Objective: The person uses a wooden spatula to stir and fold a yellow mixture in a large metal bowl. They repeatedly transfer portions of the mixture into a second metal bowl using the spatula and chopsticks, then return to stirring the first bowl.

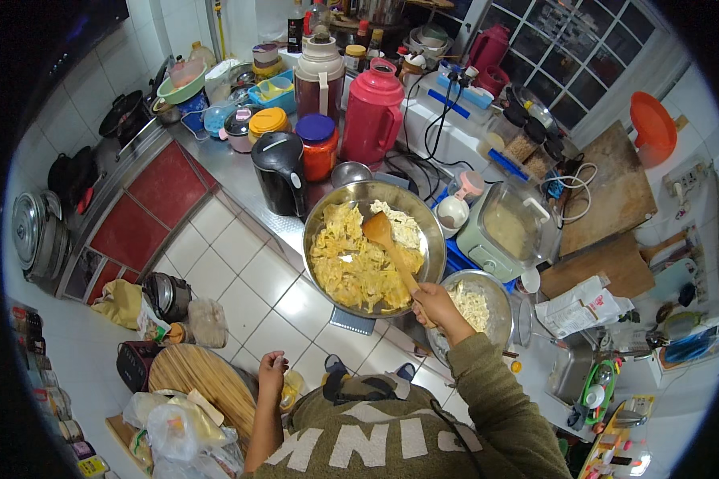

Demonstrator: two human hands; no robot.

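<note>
My right hand (436, 306) grips the handle of a wooden spatula (378, 230), whose blade rests on the food in a wide steel pan (436, 230). Yellow cooked food (359, 263) covers most of the pan, with a paler, whitish mass (398, 223) at its upper right. Below and right of the pan stands a steel bowl (499, 293) with pale shredded food (470, 306), partly hidden behind my right hand and sleeve. My left hand (272, 372) hangs over the floor at the lower left, fingers curled, apart from the pan; whether it holds anything is not clear.
A black electric kettle (277, 173), a jar with a purple lid (316, 146) and a pink thermos flask (371, 114) stand beyond the pan. To its right are a pale green appliance (500, 230) and a white bag (581, 308). A round wooden board (198, 383) lies at lower left.
</note>
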